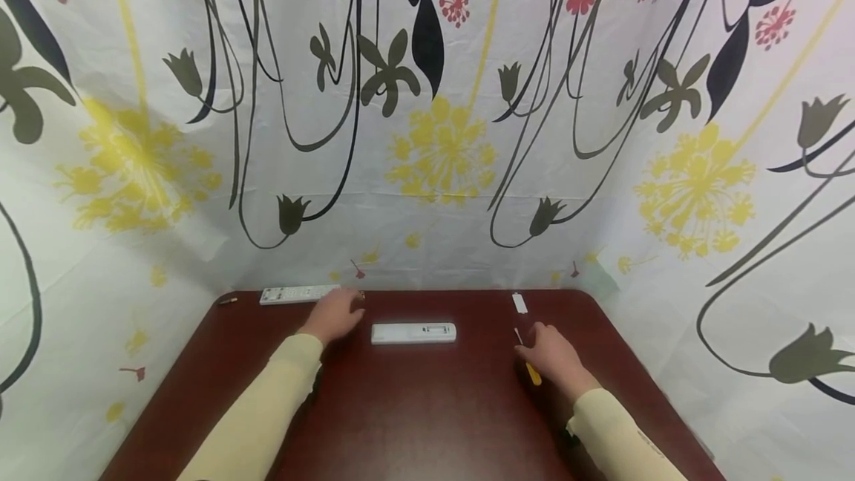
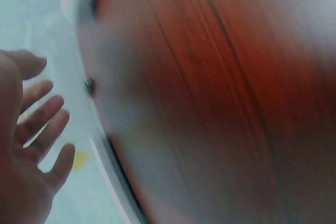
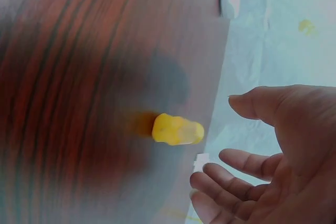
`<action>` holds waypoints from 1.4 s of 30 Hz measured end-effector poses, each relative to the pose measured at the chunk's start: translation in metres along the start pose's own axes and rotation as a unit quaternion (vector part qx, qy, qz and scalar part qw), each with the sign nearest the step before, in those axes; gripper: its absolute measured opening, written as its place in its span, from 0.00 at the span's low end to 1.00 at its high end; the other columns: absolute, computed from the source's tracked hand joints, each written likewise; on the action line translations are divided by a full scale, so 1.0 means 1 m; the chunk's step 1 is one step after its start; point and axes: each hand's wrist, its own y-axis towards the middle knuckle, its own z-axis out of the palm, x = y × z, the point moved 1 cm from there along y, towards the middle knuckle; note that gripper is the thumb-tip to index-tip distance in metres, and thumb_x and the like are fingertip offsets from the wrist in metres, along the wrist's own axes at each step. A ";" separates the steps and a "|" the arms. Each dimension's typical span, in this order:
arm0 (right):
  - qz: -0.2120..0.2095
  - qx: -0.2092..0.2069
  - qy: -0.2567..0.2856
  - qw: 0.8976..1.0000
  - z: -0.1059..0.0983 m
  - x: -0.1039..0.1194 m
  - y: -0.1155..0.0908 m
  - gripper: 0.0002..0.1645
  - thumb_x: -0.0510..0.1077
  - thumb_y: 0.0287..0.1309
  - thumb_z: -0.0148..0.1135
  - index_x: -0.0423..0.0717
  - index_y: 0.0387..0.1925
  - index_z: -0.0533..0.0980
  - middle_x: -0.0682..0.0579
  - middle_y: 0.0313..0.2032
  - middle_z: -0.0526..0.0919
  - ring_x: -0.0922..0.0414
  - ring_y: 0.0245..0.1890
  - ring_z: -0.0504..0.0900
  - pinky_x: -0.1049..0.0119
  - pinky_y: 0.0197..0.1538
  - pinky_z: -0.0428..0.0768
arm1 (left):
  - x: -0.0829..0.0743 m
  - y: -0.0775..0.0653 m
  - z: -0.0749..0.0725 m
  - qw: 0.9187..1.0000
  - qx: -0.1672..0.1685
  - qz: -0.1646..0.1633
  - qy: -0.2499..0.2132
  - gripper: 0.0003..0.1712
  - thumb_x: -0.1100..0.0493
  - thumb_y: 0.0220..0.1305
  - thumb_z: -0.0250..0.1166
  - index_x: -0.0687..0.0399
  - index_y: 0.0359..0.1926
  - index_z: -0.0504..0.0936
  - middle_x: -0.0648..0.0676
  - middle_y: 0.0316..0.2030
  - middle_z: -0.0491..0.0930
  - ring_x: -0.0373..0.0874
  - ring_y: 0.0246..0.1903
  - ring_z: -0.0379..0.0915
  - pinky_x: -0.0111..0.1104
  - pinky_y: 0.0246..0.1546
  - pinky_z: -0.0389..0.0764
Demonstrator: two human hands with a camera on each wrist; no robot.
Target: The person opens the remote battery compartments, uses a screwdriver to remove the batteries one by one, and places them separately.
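A white remote control (image 1: 397, 333) lies back side up in the middle of the table, its battery compartment uncovered at the right end. My left hand (image 1: 337, 315) hovers over the table beside a second white remote control (image 1: 294, 295), partly covering its right end. In the left wrist view, that hand's fingers are loosely spread with nothing between them, and a small dark object (image 2: 89, 85) lies near the table's edge. On the right, my right hand (image 1: 554, 358) is beside a yellow-handled screwdriver (image 1: 533, 374). Its thumb and fingers (image 3: 257, 163) stand apart from the yellow handle (image 3: 178, 130).
A small white battery cover (image 1: 519, 303) lies near the back edge, beyond the screwdriver. At the back left corner is a small dark battery-like piece (image 1: 228, 300). A flower-printed curtain (image 1: 427, 243) hangs around the back and sides of the dark red table (image 1: 427, 414).
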 end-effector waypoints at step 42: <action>-0.033 0.002 0.002 0.999 -0.012 0.025 -0.028 0.19 0.49 0.67 0.79 0.39 0.45 0.81 0.50 0.34 0.79 0.53 0.33 0.76 0.54 0.38 0.78 | 0.088 -0.008 -0.042 0.991 0.047 -0.075 0.097 0.29 0.64 0.73 0.73 0.70 0.69 0.77 0.74 0.66 0.76 0.76 0.64 0.73 0.71 0.62 0.73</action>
